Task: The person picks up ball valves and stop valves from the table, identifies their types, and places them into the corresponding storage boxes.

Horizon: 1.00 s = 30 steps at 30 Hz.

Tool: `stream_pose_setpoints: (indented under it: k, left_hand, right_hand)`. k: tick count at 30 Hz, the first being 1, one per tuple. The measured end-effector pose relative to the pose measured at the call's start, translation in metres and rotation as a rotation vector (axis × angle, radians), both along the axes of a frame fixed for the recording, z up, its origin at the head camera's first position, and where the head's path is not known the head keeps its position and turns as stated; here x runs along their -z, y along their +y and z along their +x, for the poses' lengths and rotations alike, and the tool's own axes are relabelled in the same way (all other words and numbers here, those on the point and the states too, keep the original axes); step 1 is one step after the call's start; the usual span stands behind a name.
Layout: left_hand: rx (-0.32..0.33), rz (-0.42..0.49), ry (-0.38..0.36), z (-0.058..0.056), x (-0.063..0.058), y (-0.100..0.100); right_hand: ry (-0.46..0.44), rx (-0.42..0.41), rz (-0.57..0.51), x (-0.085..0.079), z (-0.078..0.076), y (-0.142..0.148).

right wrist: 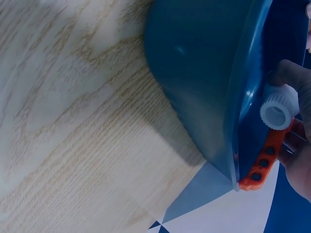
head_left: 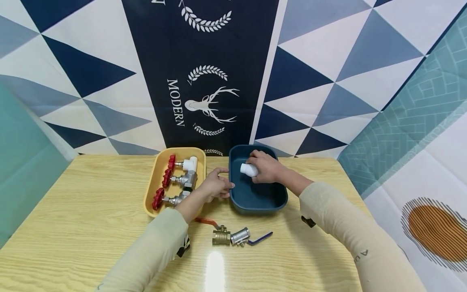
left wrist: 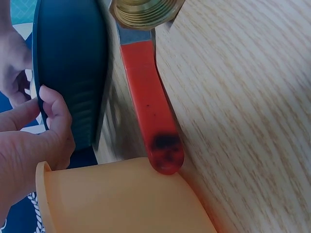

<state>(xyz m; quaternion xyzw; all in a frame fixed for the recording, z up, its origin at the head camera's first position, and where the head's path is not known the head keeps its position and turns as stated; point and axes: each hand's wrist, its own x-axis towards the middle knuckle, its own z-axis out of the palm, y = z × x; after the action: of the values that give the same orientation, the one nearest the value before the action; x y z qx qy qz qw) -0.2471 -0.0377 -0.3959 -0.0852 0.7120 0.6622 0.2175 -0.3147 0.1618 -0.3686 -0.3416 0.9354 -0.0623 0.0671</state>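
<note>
My right hand (head_left: pixel 265 167) grips a white plastic ball valve (head_left: pixel 249 169) over the inside of a dark blue bin (head_left: pixel 259 211). In the right wrist view, the valve's orange handle (right wrist: pixel 265 162), pierced with holes, reaches to the bin's rim, and one ribbed round end of the valve faces the camera. At the bin's left side, my left hand (head_left: pixel 215 184) pinches the rim between thumb and fingers, as the left wrist view shows. The bin stands on the wooden table, close to the back wall.
Left of the blue bin is a yellow bin (head_left: pixel 148 202) with three red-wheeled valves (head_left: pixel 176 179), one white and two metal. In front lie a brass ball valve (head_left: pixel 220 237) with a red lever and a silver ball valve (head_left: pixel 240 236) with a blue lever. Patterned cloth hangs behind.
</note>
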Motion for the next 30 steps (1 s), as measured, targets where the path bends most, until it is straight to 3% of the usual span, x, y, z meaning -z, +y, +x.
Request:
stream_pose_setpoints:
  k: [7,19,30]
  left_hand:
    - [0.001,0.000,0.008,-0.001,0.001,-0.001]
    - [0.003,0.006,0.001,-0.002,0.003,0.000]
    - [0.005,0.011,0.013,-0.002,0.003,-0.001]
  right_hand:
    - [0.026,-0.032,-0.046,0.002,-0.001,-0.002]
    - [0.022,0.012,-0.011,0.006,-0.014,-0.001]
    - [0.018,0.002,0.022,0.003,-0.016,-0.008]
